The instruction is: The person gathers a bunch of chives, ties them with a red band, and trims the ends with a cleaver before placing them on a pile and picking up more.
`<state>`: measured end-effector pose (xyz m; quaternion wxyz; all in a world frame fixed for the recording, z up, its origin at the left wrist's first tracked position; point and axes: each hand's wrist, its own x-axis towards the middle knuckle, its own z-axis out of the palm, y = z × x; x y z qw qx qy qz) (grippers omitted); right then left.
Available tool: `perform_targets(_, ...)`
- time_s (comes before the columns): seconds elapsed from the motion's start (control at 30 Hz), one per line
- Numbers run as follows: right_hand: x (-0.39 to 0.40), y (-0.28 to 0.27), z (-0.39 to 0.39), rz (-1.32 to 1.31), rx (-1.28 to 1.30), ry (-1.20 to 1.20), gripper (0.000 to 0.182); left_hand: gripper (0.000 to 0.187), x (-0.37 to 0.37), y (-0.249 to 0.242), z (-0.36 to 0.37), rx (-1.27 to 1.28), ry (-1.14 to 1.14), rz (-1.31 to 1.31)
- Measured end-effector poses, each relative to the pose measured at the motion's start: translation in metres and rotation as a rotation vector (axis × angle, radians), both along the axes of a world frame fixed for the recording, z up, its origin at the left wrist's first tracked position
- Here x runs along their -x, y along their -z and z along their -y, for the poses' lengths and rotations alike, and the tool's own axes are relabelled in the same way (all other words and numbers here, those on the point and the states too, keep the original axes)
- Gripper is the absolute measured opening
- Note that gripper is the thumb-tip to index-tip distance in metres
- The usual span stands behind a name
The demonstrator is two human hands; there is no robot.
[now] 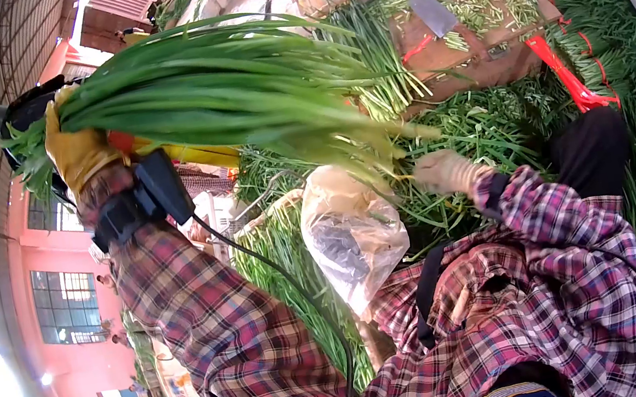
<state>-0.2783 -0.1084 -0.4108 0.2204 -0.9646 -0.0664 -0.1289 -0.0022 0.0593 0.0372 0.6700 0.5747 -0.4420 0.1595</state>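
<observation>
My left hand [82,144], in a yellow glove, is raised and wrapped around a thick bunch of garlic chives [209,91]. The long green leaves fan out sideways, and their tips blur towards the middle of the view. Close to those tips is my right hand [447,172] in a pale glove, fingers drawn together. A thin yellowish strand reaches its fingertips, but I cannot make out what they grip. Loose green leaves [481,123] lie in a heap beneath and behind the right hand. A dark device is strapped on my left wrist, with a cable along the sleeve.
A clear plastic bag [353,234] hangs by my lap. Beyond the heap, a brown board [479,61] carries chopped stem ends and a flat metal blade [433,14]. Red ties [569,75] hang off its edge. Tied chive bundles [632,82] line the right.
</observation>
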Motion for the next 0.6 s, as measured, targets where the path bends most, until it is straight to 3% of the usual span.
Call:
perform_targets(0.07,0.015,-0.032,0.024,-0.828,-0.455,0.274,0.033,0.025,0.006,0.011,-0.004,0.0,-0.001,0.025)
perform_targets(0.1,0.014,0.017,0.039,-0.393,-0.222,0.126,0.042,0.029,0.009,0.019,-0.006,-0.001,-0.013,0.043)
perform_targets(0.17,0.039,-0.101,0.033,-0.374,-0.993,0.357,0.053,0.026,0.007,0.028,-0.007,-0.039,-0.075,0.082)
perform_targets(0.23,0.022,-0.131,0.029,-0.216,-1.074,0.241,0.066,0.019,0.012,0.032,-0.003,-0.011,-0.077,-0.076)
perform_targets(0.3,-0.003,-0.135,0.009,-0.214,-1.253,-0.01,0.071,0.02,0.007,0.032,0.004,0.103,0.023,-0.209)
perform_targets(0.33,-0.036,-0.107,-0.015,-0.171,-1.618,-0.202,0.068,0.022,0.003,0.033,0.002,0.067,0.067,-0.222)
perform_targets(0.4,-0.055,-0.08,-0.044,-0.115,-1.974,-0.422,0.065,0.027,-0.002,0.026,-0.001,0.09,0.203,-0.394)
perform_targets(0.5,-0.02,-0.077,-0.06,-0.357,-1.587,-0.212,0.037,0.025,-0.034,0.016,-0.026,-0.025,0.366,-0.419)
perform_targets(0.53,-0.006,-0.081,-0.057,-0.459,-1.499,-0.126,0.029,0.025,-0.025,0.016,-0.029,-0.037,0.19,-0.364)
perform_targets(0.57,0.016,-0.087,-0.04,-0.588,-1.461,0.011,0.021,0.025,-0.027,0.015,-0.035,-0.029,0.184,-0.37)
perform_targets(0.6,0.019,-0.074,-0.025,-0.656,-1.218,0.17,0.02,0.024,-0.029,0.015,-0.04,-0.016,0.253,-0.378)
